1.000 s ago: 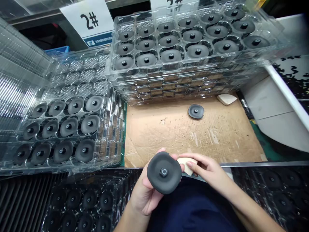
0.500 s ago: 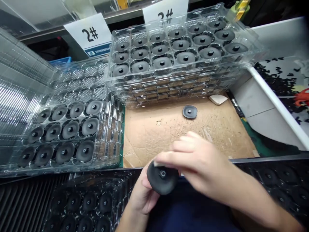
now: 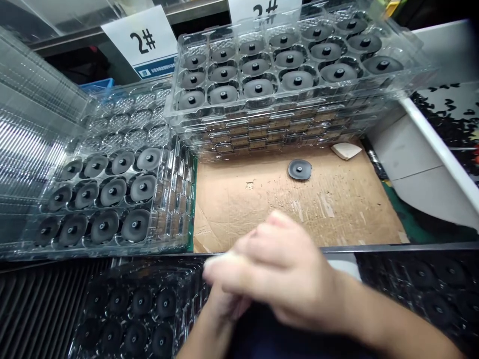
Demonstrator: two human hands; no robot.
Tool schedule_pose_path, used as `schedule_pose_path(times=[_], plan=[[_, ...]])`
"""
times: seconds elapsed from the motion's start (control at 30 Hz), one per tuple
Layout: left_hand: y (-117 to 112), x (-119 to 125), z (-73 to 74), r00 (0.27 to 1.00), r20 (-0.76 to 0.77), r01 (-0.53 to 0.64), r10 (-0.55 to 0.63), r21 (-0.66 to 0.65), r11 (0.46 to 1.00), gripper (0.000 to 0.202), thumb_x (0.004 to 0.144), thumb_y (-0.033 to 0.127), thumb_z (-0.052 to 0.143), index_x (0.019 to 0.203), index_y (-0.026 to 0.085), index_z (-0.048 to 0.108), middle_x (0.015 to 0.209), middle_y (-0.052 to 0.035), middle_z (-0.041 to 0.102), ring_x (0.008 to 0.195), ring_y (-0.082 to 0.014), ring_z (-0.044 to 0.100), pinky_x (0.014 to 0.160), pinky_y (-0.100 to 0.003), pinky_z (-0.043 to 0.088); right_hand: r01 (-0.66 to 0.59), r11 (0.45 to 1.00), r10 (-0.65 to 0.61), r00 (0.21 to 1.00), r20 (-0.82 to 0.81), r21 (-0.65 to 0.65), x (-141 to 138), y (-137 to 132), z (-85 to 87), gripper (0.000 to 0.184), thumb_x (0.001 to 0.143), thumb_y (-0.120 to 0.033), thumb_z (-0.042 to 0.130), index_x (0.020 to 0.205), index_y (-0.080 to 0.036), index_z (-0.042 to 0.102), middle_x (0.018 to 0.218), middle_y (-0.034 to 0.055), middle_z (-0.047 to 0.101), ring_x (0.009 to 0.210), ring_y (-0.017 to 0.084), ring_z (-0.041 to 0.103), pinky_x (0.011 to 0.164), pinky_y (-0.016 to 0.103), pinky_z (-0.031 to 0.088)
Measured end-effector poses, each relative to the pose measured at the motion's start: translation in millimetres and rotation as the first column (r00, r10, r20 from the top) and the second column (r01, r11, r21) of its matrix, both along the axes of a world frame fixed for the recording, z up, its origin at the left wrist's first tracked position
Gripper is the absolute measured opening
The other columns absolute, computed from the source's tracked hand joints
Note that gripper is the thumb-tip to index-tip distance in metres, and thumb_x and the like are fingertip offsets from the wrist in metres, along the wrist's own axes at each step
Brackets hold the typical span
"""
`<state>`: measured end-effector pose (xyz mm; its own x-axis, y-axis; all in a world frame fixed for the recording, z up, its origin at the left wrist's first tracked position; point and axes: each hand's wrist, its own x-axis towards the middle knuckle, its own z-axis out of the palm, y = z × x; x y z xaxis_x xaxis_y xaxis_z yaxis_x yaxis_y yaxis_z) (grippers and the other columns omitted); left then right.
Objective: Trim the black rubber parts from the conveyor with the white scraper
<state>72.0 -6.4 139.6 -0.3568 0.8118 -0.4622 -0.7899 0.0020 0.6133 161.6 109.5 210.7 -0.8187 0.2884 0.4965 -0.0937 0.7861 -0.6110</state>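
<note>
My right hand, blurred by motion, is closed with its fingers curled and lies across my left hand. Whatever its fingertips pinch is too smeared to make out. Most of the left hand's fingers are covered; the black round disc with a small centre hub, seen in them half a second ago, is now hidden behind the right hand. Beyond my hands, a single similar dark disc lies hub up on the cardboard sheet. A pale wedge-shaped pad rests near the cardboard's far right corner.
Stacked clear trays of dark discs stand at the back. Another clear tray stack is at left, partly filled. Dark trays lie low at left and right. A white bin wall borders the right, with small black pieces beyond.
My right hand has swung left and down over the left hand, covering the disc. The whole view has shifted slightly; the loose disc and pad stay on the cardboard.
</note>
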Motion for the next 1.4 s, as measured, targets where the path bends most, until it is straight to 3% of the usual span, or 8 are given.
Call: schedule_pose_path(times=[0.13,0.33,0.5,0.67,0.83,1.0,1.27,1.4], plan=[[-3,-14,6.6,0.998,0.039,0.037,-0.039,0.063,0.997,0.063,0.044,0.047,0.085,0.102,0.033,0.068,0.111,-0.002,0.07,0.094,-0.0254,0.067,0.094,-0.039,0.049,0.302,0.926,-0.25,0.941,0.228,-0.227,14,13,-37.4,0.021,0.093,-0.018,0.047,0.103,-0.022,0.065,0.094,0.0025,0.071,0.085,0.015,0.062,0.073,0.029,0.043],[-2,-20,13.2,0.997,0.063,-0.04,0.038,0.042,0.998,0.048,0.054,0.043,0.082,0.1,0.038,0.069,0.11,0.003,0.071,0.103,-0.0219,0.065,0.095,-0.032,0.048,0.364,0.868,-0.201,0.88,0.431,-0.338,37,-9,-113.1,0.018,0.089,-0.021,0.054,0.098,-0.022,0.069,0.085,0.0022,0.072,0.077,0.017,0.066,0.07,0.03,0.049],[2,-17,8.3,0.997,0.047,-0.063,0.06,0.083,0.995,0.054,0.053,0.038,0.083,0.105,0.035,0.068,0.112,0.0018,0.07,0.107,-0.0254,0.063,0.095,-0.032,0.049,0.464,0.825,-0.335,0.861,0.382,-0.322,36,-17,-69.1,0.02,0.091,-0.022,0.05,0.105,-0.021,0.065,0.09,0.0034,0.071,0.071,0.014,0.063,0.059,0.024,0.047],[4,-13,8.2,0.988,0.003,-0.151,0.151,0.033,0.988,0.056,0.053,0.032,0.085,0.106,0.032,0.067,0.113,-0.0003,0.068,0.105,-0.0247,0.063,0.093,-0.031,0.05,0.121,0.985,-0.123,0.992,-0.014,-0.121,23,-19,-21.4,0.026,0.091,-0.013,0.045,0.112,-0.017,0.061,0.082,0.0027,0.071,0.065,0.014,0.06,0.059,0.028,0.043],[6,-11,6.4,0.97,-0.049,-0.238,0.237,-0.015,0.971,0.051,0.054,0.016,0.083,0.099,0.032,0.069,0.104,0.0029,0.071,0.1,-0.0185,0.066,0.083,-0.021,0.053,0.382,0.905,-0.355,0.92,0.166,-0.186,24,-19,-29.0,0.022,0.087,-0.009,0.053,0.104,-0.018,0.064,0.085,0.0023,0.07,0.072,0.013,0.06,0.065,0.027,0.043],[8,-9,8.4,0.974,-0.07,-0.214,0.215,0.013,0.977,0.055,0.053,0.019,0.084,0.103,0.032,0.068,0.107,0.0009,0.07,0.102,-0.0194,0.064,0.081,-0.02,0.053,0.236,0.944,-0.225,0.972,0.072,-0.231,21,-17,-34.9,0.021,0.088,-0.011,0.05,0.102,-0.016,0.065,0.081,0.0027,0.069,0.069,0.014,0.06,0.064,0.027,0.044],[6,-16,9.2,0.967,-0.044,-0.253,0.252,-0.018,0.967,0.049,0.055,0.019,0.083,0.1,0.033,0.069,0.101,0.0034,0.072,0.098,-0.0192,0.067,0.086,-0.024,0.053,0.423,0.844,-0.283,0.874,0.395,-0.33,41,-6,-119.4,0.019,0.088,-0.02,0.052,0.092,-0.019,0.071,0.079,0.003,0.071,0.072,0.016,0.065,0.066,0.027,0.049],[9,-11,8.1,0.977,-0.022,-0.211,0.211,0.0,0.977,0.049,0.054,0.022,0.084,0.099,0.031,0.069,0.103,0.0029,0.072,0.098,-0.0198,0.067,0.085,-0.024,0.054,0.469,0.807,-0.333,0.863,0.38,-0.358,33,-5,-88.0,0.02,0.09,-0.023,0.051,0.097,-0.021,0.069,0.082,0.0017,0.07,0.069,0.014,0.063,0.057,0.023,0.047]])
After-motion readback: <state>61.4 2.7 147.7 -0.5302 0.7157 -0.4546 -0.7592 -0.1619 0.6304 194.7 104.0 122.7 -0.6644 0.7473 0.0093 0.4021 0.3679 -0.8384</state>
